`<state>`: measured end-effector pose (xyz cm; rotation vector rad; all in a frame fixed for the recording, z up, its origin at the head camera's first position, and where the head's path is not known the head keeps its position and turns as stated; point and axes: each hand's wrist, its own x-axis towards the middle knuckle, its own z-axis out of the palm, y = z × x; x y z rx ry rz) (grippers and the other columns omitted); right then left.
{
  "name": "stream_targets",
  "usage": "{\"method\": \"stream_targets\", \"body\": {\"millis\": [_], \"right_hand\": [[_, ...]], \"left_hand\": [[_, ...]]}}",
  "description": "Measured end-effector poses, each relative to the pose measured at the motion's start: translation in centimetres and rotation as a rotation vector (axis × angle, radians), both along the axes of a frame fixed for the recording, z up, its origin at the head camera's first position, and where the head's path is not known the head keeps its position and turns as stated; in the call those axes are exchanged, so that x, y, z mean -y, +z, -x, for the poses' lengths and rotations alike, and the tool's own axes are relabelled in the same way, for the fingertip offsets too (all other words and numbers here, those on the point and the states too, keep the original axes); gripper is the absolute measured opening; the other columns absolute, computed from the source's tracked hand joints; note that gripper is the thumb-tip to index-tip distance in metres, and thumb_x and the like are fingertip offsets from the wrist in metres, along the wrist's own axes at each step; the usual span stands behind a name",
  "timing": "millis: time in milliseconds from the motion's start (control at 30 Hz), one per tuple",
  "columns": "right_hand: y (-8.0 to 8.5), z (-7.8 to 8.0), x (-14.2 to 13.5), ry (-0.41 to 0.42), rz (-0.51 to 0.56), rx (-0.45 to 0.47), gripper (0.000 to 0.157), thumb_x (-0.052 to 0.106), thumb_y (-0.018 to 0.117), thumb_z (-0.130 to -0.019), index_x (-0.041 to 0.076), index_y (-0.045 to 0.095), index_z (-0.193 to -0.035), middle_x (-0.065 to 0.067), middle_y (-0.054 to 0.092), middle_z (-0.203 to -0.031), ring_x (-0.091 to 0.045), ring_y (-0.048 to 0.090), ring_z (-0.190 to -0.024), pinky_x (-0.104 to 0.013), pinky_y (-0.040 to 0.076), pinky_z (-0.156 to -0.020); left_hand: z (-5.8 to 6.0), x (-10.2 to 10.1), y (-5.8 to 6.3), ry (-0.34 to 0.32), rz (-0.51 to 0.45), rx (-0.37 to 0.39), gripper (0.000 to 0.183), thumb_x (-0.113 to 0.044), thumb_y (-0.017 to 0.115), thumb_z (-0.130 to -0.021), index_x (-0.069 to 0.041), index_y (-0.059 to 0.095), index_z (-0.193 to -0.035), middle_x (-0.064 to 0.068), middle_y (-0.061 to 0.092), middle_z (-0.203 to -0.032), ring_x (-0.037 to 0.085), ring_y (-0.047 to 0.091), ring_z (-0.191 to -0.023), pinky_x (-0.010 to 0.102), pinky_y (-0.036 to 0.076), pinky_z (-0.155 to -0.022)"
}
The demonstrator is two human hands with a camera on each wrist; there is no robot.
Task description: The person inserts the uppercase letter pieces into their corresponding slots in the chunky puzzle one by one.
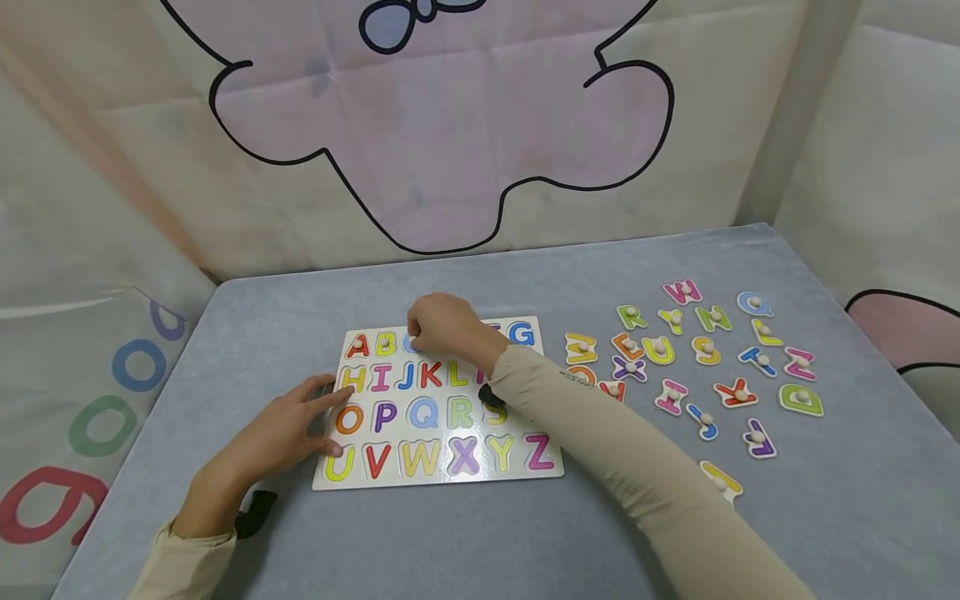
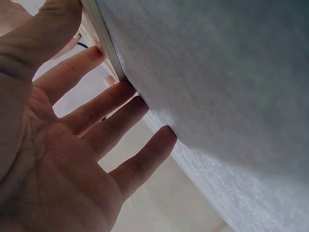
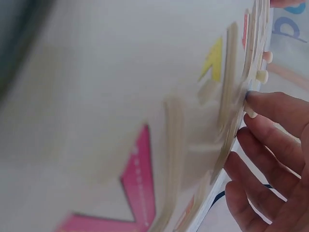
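Note:
On the table lies a white alphabet puzzle board [image 1: 435, 421] with coloured letters. My right hand [image 1: 450, 325] reaches over its top row and pinches the small knob [image 3: 250, 112] of the blue letter C piece [image 1: 408, 344], which sits at its place on the board; fingers cover most of it in the head view. Just left of it, the red A piece [image 1: 357, 346] and the green B piece [image 1: 386, 343] sit with knobs up. My left hand [image 1: 281, 433] rests with fingers spread against the board's left edge [image 2: 107, 41], thumb and index fingertips over its surface.
Several loose knobbed letter pieces lie scattered right of the board, among them a green D [image 1: 801, 401], a pink Z [image 1: 800, 364] and a blue Q [image 1: 754, 303]. My right sleeve [image 1: 600, 442] crosses the board's right side. A printed curtain [image 1: 480, 133] hangs behind the table.

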<state>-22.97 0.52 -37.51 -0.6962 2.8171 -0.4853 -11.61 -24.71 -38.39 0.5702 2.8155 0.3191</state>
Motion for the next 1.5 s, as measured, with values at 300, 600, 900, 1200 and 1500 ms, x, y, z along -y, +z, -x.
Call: {"method": "stream_targets", "body": {"millis": [300, 600, 900, 1200, 1500], "right_hand": [[-0.3, -0.2, -0.2, 0.002, 0.005, 0.021, 0.023, 0.033, 0.074, -0.090, 0.021, 0.072, -0.110, 0.007, 0.069, -0.105, -0.010, 0.058, -0.097, -0.029, 0.051, -0.090], [1.3, -0.5, -2.5, 0.011, 0.054, 0.067, 0.028, 0.033, 0.073, -0.091, 0.023, 0.070, -0.117, 0.006, 0.068, -0.120, -0.014, 0.060, -0.112, -0.034, 0.050, -0.098], [3.6, -2.9, -7.2, 0.030, 0.177, 0.017, 0.028, 0.029, 0.071, -0.093, 0.017, 0.071, -0.118, 0.002, 0.070, -0.117, -0.019, 0.063, -0.115, -0.037, 0.051, -0.100], [5.2, -6.6, -13.3, -0.021, 0.263, -0.036, 0.028, 0.030, 0.073, -0.092, 0.018, 0.071, -0.117, 0.001, 0.072, -0.113, -0.021, 0.065, -0.109, -0.040, 0.053, -0.093], [5.8, -7.4, -21.0, -0.086, 0.251, -0.097, 0.028, 0.021, 0.070, -0.094, 0.014, 0.069, -0.121, -0.004, 0.072, -0.117, -0.025, 0.064, -0.109, -0.045, 0.053, -0.092]], "left_hand": [[-0.1, 0.0, -0.1, -0.003, -0.003, -0.003, 0.084, -0.035, 0.088, -0.069, -0.014, 0.055, -0.143, 0.023, 0.043, -0.147, 0.046, 0.053, -0.124, 0.060, 0.049, -0.097], [0.0, -0.2, 0.0, -0.005, -0.002, -0.007, 0.083, -0.035, 0.088, -0.070, -0.015, 0.055, -0.143, 0.023, 0.044, -0.147, 0.046, 0.053, -0.124, 0.061, 0.048, -0.097], [0.0, -0.3, 0.0, 0.002, 0.010, 0.007, 0.084, -0.035, 0.088, -0.069, -0.014, 0.054, -0.143, 0.022, 0.043, -0.147, 0.047, 0.052, -0.124, 0.061, 0.048, -0.098], [-0.7, 0.2, -0.1, 0.031, 0.016, 0.037, 0.086, -0.038, 0.088, -0.068, -0.015, 0.054, -0.144, 0.024, 0.042, -0.147, 0.048, 0.051, -0.125, 0.061, 0.049, -0.097], [-0.2, 0.1, 0.0, 0.000, 0.006, 0.005, 0.084, -0.037, 0.087, -0.070, -0.014, 0.054, -0.143, 0.023, 0.042, -0.148, 0.047, 0.052, -0.124, 0.061, 0.049, -0.097]]}}
